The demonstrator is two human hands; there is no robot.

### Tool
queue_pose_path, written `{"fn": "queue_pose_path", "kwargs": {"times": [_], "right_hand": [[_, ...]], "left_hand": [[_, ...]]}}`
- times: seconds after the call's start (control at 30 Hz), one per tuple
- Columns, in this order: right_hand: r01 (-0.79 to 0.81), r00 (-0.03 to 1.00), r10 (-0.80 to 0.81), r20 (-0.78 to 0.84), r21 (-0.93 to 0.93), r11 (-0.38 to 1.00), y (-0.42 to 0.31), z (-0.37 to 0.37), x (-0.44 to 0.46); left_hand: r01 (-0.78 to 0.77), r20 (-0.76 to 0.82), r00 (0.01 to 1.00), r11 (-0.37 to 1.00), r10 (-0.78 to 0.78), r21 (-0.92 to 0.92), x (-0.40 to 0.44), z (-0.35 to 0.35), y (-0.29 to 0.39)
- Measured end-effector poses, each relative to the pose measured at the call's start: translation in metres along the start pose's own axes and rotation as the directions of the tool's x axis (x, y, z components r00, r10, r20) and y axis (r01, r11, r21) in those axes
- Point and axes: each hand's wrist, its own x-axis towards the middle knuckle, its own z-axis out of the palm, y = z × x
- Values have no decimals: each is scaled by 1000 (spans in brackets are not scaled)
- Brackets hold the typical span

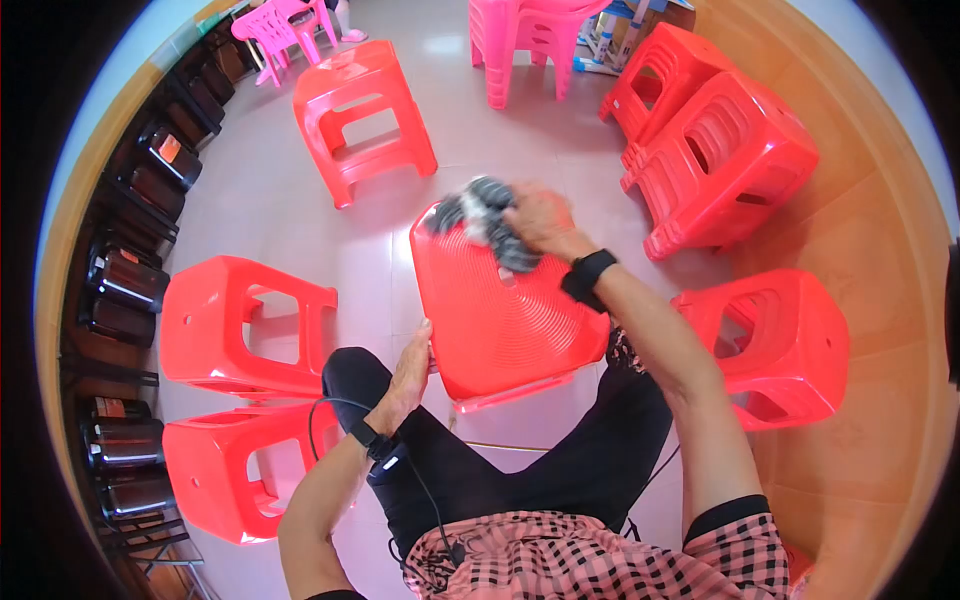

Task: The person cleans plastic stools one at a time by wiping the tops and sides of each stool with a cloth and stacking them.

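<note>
Seen from above through a round, wide-angle view, a seated person in a pink-and-black checked top (560, 560) and black trousers (520, 490) has a red plastic stool (500, 340) directly in front, between the knees, its ringed, square seat facing up. The right hand (545, 220), blurred and with a black band (590, 278) at the wrist, grips a bunched grey-and-white striped cloth (515, 250) against the far part of that seat. The left hand (405, 372) rests against the stool's left side; its fingers are partly hidden, so whether they curl around the edge cannot be told. More red stools stand about on the pale floor (470, 140): two on the left, side by side, with the nearer one (215, 470) close to the left forearm; one ahead (360, 110), beyond the cloth; one on the right (775, 345), near the right forearm; and nested stacks (730, 150) at the upper right. Pink chairs (535, 40) stand at the far end. A row of dark, glossy seats (130, 280) lines the left, and orange-brown panelling (850, 440) curves along the right.
</note>
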Motion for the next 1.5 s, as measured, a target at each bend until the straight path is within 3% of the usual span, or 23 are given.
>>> {"fn": "queue_pose_path", "kwargs": {"times": [0.03, 0.1, 0.17, 0.23, 0.3, 0.47, 0.53, 0.6, 0.73, 0.83, 0.9, 1.0, 1.07, 1.17, 1.23, 1.3, 1.5], "right_hand": [[-106, 992, 109, 58, -47, 993, 15, -17, -2], [-216, 976, 216, 13, -24, 976, 51, -29, -17], [-245, 969, 245, 27, -5, 970, 62, -48, -42], [-265, 962, 265, 59, -6, 964, 80, -45, -72], [-335, 942, 327, 78, 126, 934, 69, -55, -109], [-249, 966, 259, -14, 227, 941, 46, -72, -177], [-402, 915, 394, 89, 295, 867, 42, -79, -195], [-397, 913, 403, 59, 354, 847, 40, -78, -213], [-406, 889, 458, 20, 498, 766, 44, -70, -218], [-355, 904, 421, -78, 412, 839, 58, -52, -215], [-363, 903, 430, -27, 488, 793, 57, -51, -203], [-369, 897, 442, -27, 506, 780, 58, -35, -180], [-283, 852, 522, -35, 808, 516, 53, -17, -163], [-266, 810, 584, -46, 859, 437, 63, 21, -152], [-240, 811, 579, -90, 850, 469, 45, 22, -150], [-321, 832, 549, -81, 737, 594, 38, 25, -156], [-467, 813, 567, 130, 727, 503, 31, 68, -196]], "left_hand": [[-21, 19, 1000, 999, 21, 24, -1, 2, 0], [0, 23, 1000, 998, -1, 61, -3, 8, 4], [20, 1, 1000, 995, -20, 96, -3, 13, 4], [-59, 20, 998, 993, 57, 102, -1, 22, 3], [-51, 27, 998, 997, 49, 59, -5, 33, 16], [-4, 33, 999, 989, -1, 150, 5, 36, 7], [11, 51, 999, 993, -18, 119, 2, 41, 14], [30, 62, 997, 996, -35, 83, 1, 44, 18], [83, 43, 995, 995, -86, 61, 4, 48, 23], [113, -6, 994, 991, -113, 77, 3, 51, 38], [99, -18, 995, 992, -98, 74, 8, 49, 47], [4, -39, 999, 999, -2, 46, 33, 32, 52], [15, -59, 998, 999, -18, -51, 61, 12, 55], [-37, -119, 992, 998, 32, -43, 87, -20, 70], [-46, -154, 987, 998, 50, 31, 114, -54, 70], [-51, -196, 978, 992, 72, 111, 118, -76, 81], [-263, -310, 916, 965, 254, 13, 118, -129, 100]]}}
